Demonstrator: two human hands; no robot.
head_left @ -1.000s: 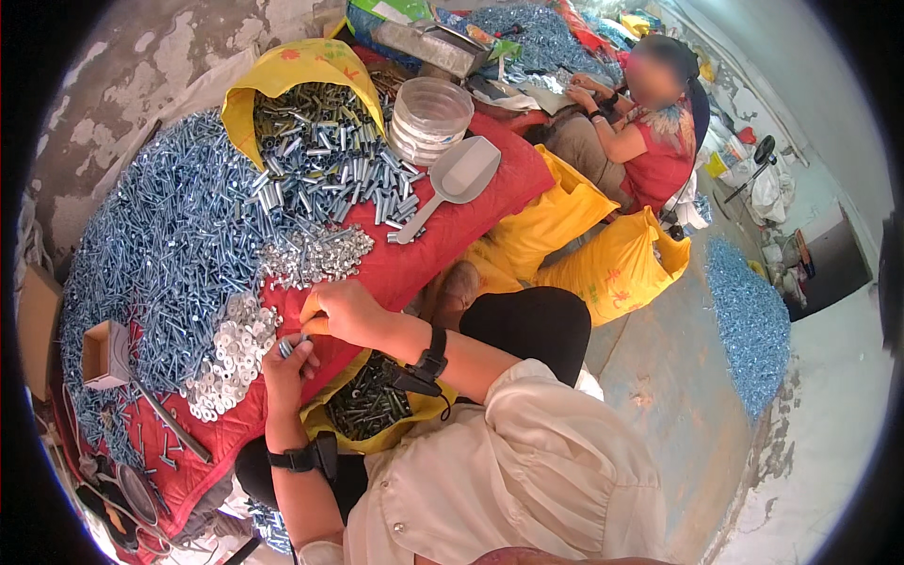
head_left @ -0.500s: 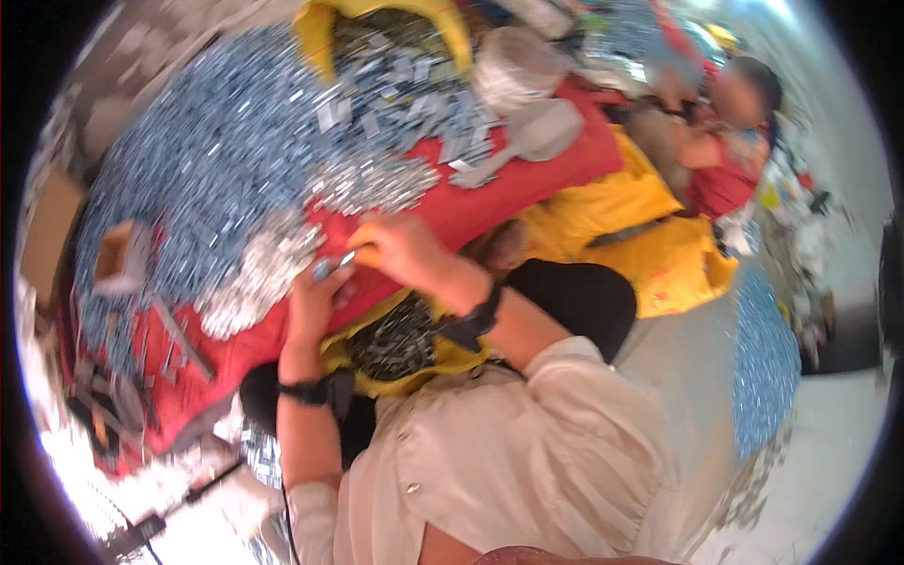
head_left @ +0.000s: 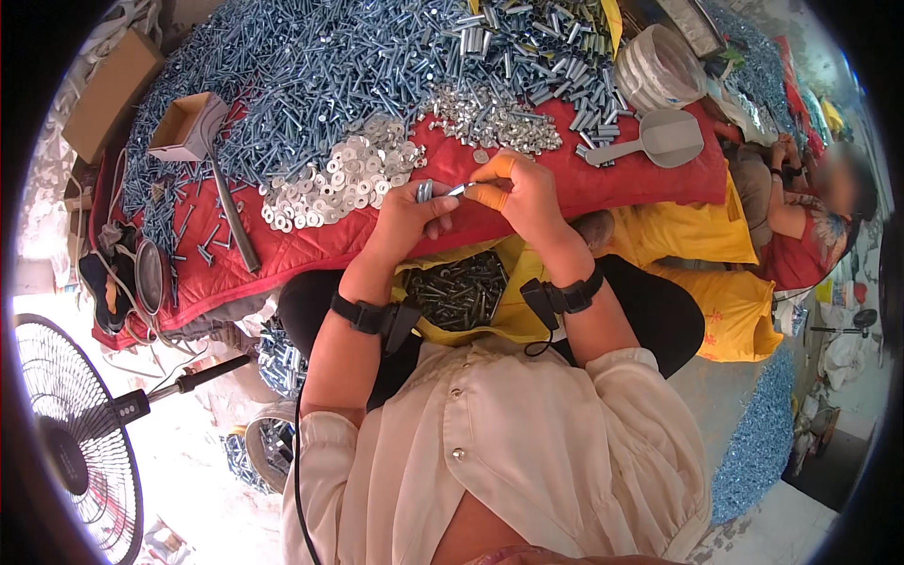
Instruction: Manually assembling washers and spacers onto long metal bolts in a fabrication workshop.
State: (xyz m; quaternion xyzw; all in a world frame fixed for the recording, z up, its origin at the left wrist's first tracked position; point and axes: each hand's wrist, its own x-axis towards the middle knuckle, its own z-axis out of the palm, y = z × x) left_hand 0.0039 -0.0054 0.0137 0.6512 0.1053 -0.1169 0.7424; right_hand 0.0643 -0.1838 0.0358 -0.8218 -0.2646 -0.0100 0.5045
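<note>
My hands meet above the front of the red cloth. Closed fingers of my left hand (head_left: pixel 407 222) hold short grey-blue metal cylinders (head_left: pixel 425 191) that look like bolts or sleeves. My right hand (head_left: pixel 527 200), with orange covers on its thumb and finger, pinches a small shiny metal piece (head_left: pixel 460 189) against the left fingertips. Its exact kind is too small to tell. Just beyond the left hand lies a heap of flat washers (head_left: pixel 344 179). Small silvery nut-like parts (head_left: pixel 490 118) are piled beyond the right hand. A yellow bag of dark bolts (head_left: pixel 457 292) is open below both hands.
A great heap of bolts (head_left: pixel 311 75) covers the red cloth (head_left: pixel 650 169), with metal sleeves (head_left: pixel 574 85) at its right. Nearby are a grey scoop (head_left: pixel 671 138), white bucket (head_left: pixel 659 71), small box (head_left: pixel 186 127) and hammer-like tool (head_left: pixel 231 212). A fan (head_left: pixel 75 452) stands left; another person (head_left: pixel 800 221) sits right.
The view has turned and steadied, so the fan now shows at left and the scene sits differently. My hands stay together, still holding small metal parts.
</note>
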